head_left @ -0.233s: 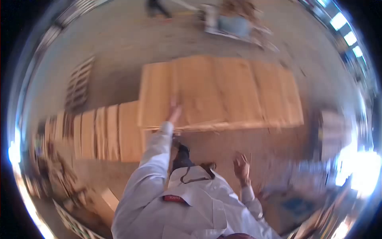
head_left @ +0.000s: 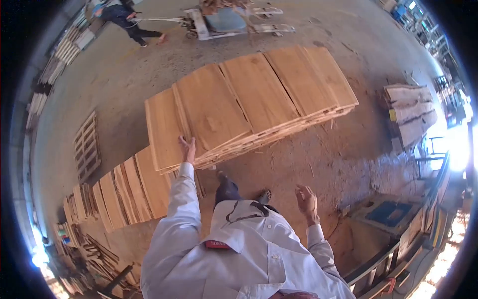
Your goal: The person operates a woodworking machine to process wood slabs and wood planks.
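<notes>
A stack of wide wooden boards (head_left: 259, 84) lies in front of me, its top boards side by side with dark gaps between them. My left hand (head_left: 187, 147) rests on the near edge of the stack toward its left end, fingers spread and touching the wood. Off to the right of my body, my right hand (head_left: 306, 203) hangs in the air over the floor, fingers apart and holding nothing. More boards (head_left: 132, 189) stretch in a lower row from the stack toward the left.
A wooden pallet (head_left: 87, 147) lies at the left. At the top, a person (head_left: 124, 20) pulls a loaded pallet cart (head_left: 224, 22). Rough slabs (head_left: 411, 112) are at the right. A box-like stand with a blue top (head_left: 391, 213) and metal rails (head_left: 378, 259) are at the lower right.
The view has turned, so the stack now appears tilted and further left. My left hand stays by its near edge. The person and cart show more fully at the top.
</notes>
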`<state>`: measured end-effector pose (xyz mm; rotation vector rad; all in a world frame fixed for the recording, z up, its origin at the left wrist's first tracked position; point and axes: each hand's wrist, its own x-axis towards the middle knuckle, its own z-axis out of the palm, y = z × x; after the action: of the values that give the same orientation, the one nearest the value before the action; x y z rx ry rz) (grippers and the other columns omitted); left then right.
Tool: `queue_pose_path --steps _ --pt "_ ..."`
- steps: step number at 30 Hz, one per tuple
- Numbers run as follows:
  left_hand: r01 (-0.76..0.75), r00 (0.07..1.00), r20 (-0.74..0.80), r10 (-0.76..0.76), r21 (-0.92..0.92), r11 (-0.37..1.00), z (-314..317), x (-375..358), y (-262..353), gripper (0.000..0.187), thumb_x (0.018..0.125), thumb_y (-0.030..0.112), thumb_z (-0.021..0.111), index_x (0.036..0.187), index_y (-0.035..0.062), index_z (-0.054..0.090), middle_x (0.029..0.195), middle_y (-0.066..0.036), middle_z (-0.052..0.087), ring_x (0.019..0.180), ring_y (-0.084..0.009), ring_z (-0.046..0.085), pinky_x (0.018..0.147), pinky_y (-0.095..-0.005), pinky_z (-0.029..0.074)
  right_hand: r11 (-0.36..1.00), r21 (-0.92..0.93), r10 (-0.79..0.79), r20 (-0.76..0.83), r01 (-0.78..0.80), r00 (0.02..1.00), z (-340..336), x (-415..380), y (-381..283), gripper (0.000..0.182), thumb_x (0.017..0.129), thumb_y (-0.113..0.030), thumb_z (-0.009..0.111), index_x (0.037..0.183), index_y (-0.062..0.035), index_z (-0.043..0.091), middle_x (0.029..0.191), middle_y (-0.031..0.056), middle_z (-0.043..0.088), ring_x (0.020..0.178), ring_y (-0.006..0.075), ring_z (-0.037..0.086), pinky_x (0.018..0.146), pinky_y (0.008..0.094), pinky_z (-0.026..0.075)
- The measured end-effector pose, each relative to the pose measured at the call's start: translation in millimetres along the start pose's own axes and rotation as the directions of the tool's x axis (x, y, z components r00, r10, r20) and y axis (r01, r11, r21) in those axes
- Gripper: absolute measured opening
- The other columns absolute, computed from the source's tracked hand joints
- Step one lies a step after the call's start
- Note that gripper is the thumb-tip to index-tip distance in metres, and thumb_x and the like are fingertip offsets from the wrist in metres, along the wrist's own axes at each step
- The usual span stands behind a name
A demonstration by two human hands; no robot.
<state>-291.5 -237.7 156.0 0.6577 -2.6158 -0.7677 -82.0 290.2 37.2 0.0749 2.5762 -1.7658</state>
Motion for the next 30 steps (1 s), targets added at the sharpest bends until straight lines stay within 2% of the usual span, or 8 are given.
queue_pose_path --steps 3,8,14,17,19,21,25,30 --pt "0.205 0.975 0.11 -0.194 -0.097 0.974 170 -172 21 0.098 0.084 0.047 0.071 0.149 -0.0083 0.022 0.151 -0.036 0.028 0.141 -0.0474 0.029 0.116 -0.0476 0.027 0.981 -0.115 0.135 -0.174 -0.157 0.975 -163 -68 123 0.026 0.093 -0.015 0.063 0.115 -0.0022 0.066 0.108 0.016 0.07 0.094 0.0261 0.071 0.081 0.0339 0.056" --pt "0.0 0.977 0.214 -0.018 0.083 0.997 262 -316 108 0.111 0.075 0.057 0.077 0.148 -0.009 0.024 0.148 -0.037 0.03 0.137 -0.0487 0.035 0.115 -0.049 0.03 0.903 -0.101 0.361 -0.353 -0.418 0.863 -293 -138 174 0.026 0.095 -0.016 0.061 0.117 -0.0028 0.066 0.111 0.0181 0.07 0.099 0.0285 0.07 0.085 0.0364 0.055" --pt "0.14 0.833 0.547 -0.086 -0.058 0.988 277 -306 82 0.108 0.077 0.049 0.08 0.149 -0.0066 0.023 0.143 -0.035 0.036 0.122 -0.0403 0.053 0.085 -0.0468 0.055 0.907 0.004 0.406 -0.272 -0.421 0.872 -280 -102 158 0.027 0.094 -0.017 0.062 0.117 -0.004 0.067 0.111 0.0162 0.071 0.099 0.0263 0.07 0.084 0.0361 0.055" --pt "-0.181 0.826 0.466 0.317 -0.314 0.932 280 -306 48 0.092 0.084 0.038 0.077 0.148 -0.0062 0.027 0.13 -0.029 0.048 0.098 -0.0325 0.065 0.061 -0.0372 0.06 0.926 0.023 0.377 -0.143 -0.378 0.915 -257 -45 146 0.028 0.093 -0.017 0.062 0.117 -0.0041 0.067 0.11 0.0155 0.072 0.099 0.0264 0.07 0.084 0.0356 0.055" --pt "-0.042 0.886 0.407 0.224 -0.41 0.911 273 -305 59 0.08 0.089 0.03 0.073 0.146 -0.0065 0.031 0.117 -0.024 0.055 0.083 -0.0279 0.069 0.056 -0.0331 0.06 0.948 -0.036 0.315 -0.054 -0.317 0.947 -234 -1 145 0.028 0.096 -0.02 0.06 0.117 -0.0024 0.066 0.106 0.0138 0.072 0.096 0.0233 0.07 0.082 0.0332 0.054" --pt "0.627 0.755 0.553 -0.351 -0.454 0.633 254 -316 113 0.068 0.092 0.022 0.069 0.144 -0.0072 0.036 0.104 -0.019 0.061 0.071 -0.0248 0.069 0.058 -0.0321 0.06 0.954 -0.056 0.295 0.024 -0.293 0.955 -209 41 154 0.03 0.098 -0.023 0.059 0.116 -0.0014 0.066 0.102 0.0124 0.072 0.093 0.0208 0.07 0.079 0.0317 0.054" --pt "0.664 0.72 0.632 -0.287 -0.508 0.548 254 -314 84 0.053 0.093 0.016 0.063 0.137 -0.0072 0.045 0.09 -0.015 0.063 0.066 -0.0195 0.066 0.056 -0.0307 0.059 0.805 0.383 0.386 0.245 -0.454 0.89 -140 113 185 0.034 0.095 -0.028 0.064 0.115 -0.001 0.065 0.105 0.0105 0.072 0.09 0.0209 0.069 0.075 0.0316 0.054" --pt "0.604 0.7 0.647 -0.302 -0.311 0.733 227 -292 78 0.043 0.09 0.014 0.063 0.125 -0.0081 0.053 0.094 -0.016 0.063 0.076 -0.0242 0.067 0.066 -0.0372 0.059 0.766 0.27 0.449 0.425 -0.583 0.786 -90 159 150 0.044 0.098 -0.041 0.058 0.115 -0.001 0.063 0.095 0.0052 0.069 0.085 0.0179 0.066 0.071 0.0317 0.054"
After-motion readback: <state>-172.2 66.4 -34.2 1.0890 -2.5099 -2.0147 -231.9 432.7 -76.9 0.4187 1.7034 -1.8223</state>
